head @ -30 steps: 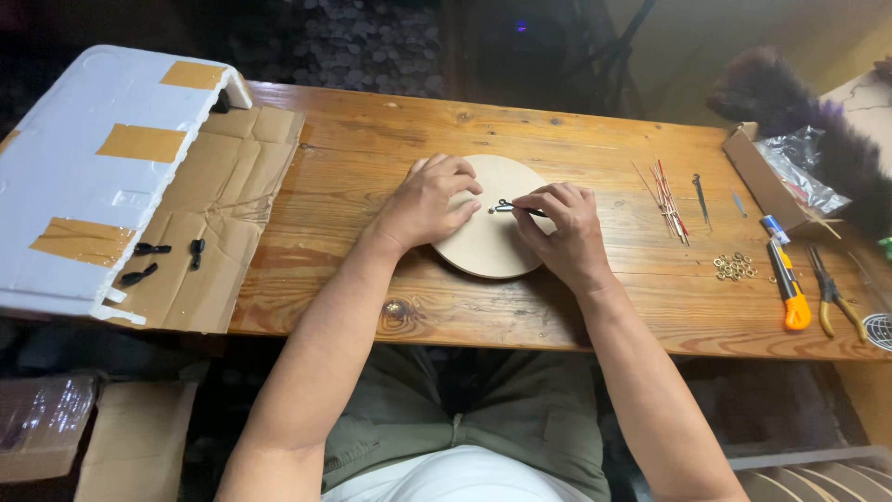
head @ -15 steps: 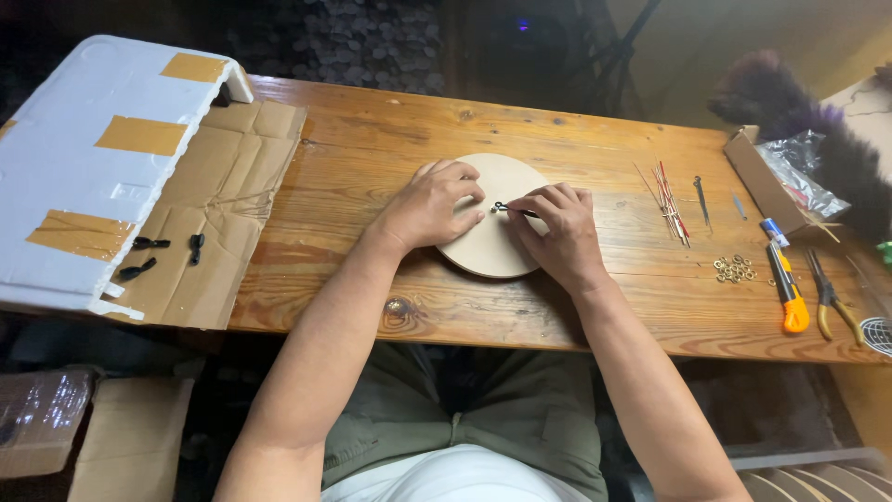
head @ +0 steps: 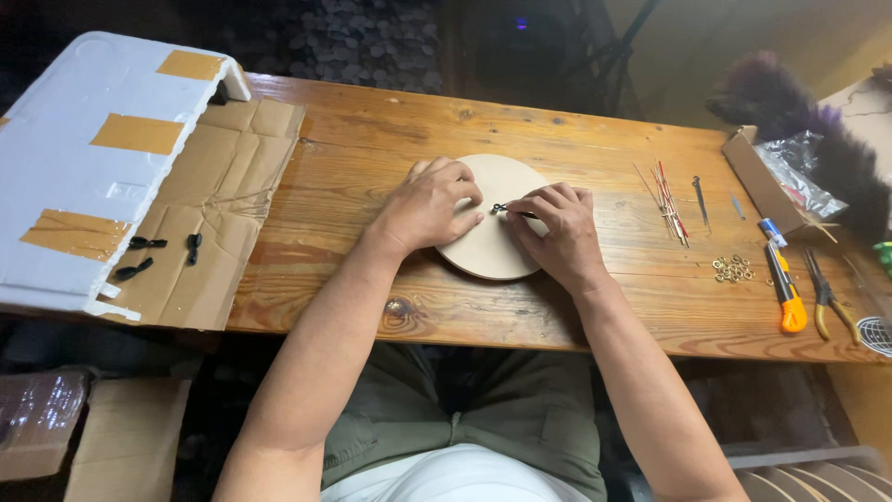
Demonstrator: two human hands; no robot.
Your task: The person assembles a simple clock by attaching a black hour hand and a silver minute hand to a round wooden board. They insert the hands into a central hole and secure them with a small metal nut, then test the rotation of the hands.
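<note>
Both hands (head: 497, 218) pinch small black clock hands (head: 509, 210) on a round wooden disc (head: 492, 253).

Bare forearms, olive trousers, white top

Plank wooden table (head: 390, 139), knots showing, long edge nearest the person. Left end: flattened cardboard sheet (head: 223, 195) with a white foam slab (head: 84, 139) (tan tape patches on it) overlapping it and three small black pieces (head: 149, 256) lying on the cardboard; centre, near the front edge: pale round wooden disc (head: 492, 251). Right half: bundle of thin sticks (head: 667, 200), heap of small brass rings (head: 733, 269), orange utility knife (head: 788, 299), yellow-handled pliers (head: 825, 297), and an open cardboard box (head: 757, 177) at the far right corner.
</note>
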